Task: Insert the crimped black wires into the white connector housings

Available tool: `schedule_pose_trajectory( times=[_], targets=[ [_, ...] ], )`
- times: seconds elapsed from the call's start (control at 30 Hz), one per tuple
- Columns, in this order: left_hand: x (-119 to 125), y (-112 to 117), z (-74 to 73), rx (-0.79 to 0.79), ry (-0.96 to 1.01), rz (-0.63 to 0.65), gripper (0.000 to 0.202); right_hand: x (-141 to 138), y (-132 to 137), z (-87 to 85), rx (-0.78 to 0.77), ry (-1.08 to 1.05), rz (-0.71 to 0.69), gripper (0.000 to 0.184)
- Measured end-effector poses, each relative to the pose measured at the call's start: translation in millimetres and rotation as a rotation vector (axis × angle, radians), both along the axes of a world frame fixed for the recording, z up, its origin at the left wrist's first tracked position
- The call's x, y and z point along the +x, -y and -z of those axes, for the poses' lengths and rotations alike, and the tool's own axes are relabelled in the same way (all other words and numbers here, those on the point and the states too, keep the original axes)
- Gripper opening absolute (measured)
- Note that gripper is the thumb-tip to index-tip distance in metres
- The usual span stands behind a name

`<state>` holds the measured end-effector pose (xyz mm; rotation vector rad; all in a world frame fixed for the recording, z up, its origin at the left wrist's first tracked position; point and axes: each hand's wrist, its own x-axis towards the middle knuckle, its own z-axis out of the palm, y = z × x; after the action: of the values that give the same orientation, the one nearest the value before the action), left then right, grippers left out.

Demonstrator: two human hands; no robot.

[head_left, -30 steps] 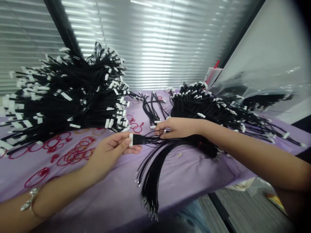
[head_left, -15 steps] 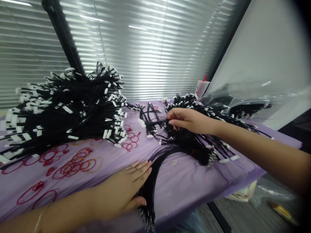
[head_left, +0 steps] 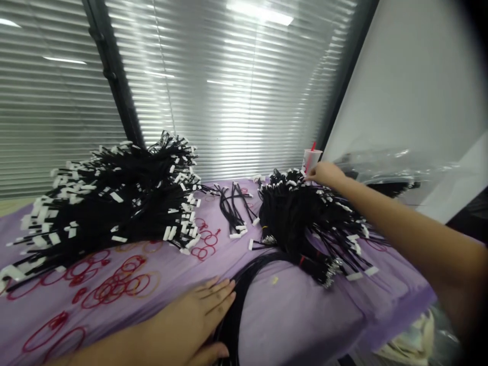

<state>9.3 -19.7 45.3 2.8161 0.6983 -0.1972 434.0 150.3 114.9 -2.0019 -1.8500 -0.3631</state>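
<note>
My left hand lies flat on the purple cloth, fingers stretched out. Its fingertips and thumb rest against a curved bundle of black cables. At the back of the right-hand pile of black cables, my right hand has its fingertips pinched together among the white connectors; what they hold, if anything, is too small to make out. Red bands tie some bundles in that pile, and bare metal ends show at its front. A few loose cables with white connectors lie between the piles.
A large heap of black cables with white connectors fills the left side. Red and orange rubber bands are scattered before it. Behind my right hand stand a cup with a red straw and clear plastic bags. Blinds close off the back.
My right hand has moved back and right, from the middle of the table to the far side of the right-hand pile. The black cables it held no longer show between the piles. My left hand stays put.
</note>
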Motion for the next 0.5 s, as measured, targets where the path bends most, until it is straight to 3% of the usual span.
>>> schedule_pose_trajectory(
  times=[0.1,0.23,0.37,0.43,0.5],
  targets=[
    [-2,-3,7.5,-0.015,0.005,-0.006,0.060,-5,-7,22.3,0.003,0.009,-0.010,0.028],
    [-4,-10,18.3,-0.013,0.003,0.010,0.056,-33,10,18.2,0.132,0.013,-0.088,0.020],
    [-8,-14,27.4,0.040,0.162,0.031,0.040,-103,35,11.8,0.130,0.025,-0.314,0.022],
    [-11,-15,32.1,0.078,0.237,0.059,0.036,-145,38,16.9,0.050,0.047,-0.441,0.026],
    [-13,-14,36.1,0.119,0.277,0.093,0.034,-179,30,25.9,-0.046,0.052,-0.481,0.027]
  ],
)
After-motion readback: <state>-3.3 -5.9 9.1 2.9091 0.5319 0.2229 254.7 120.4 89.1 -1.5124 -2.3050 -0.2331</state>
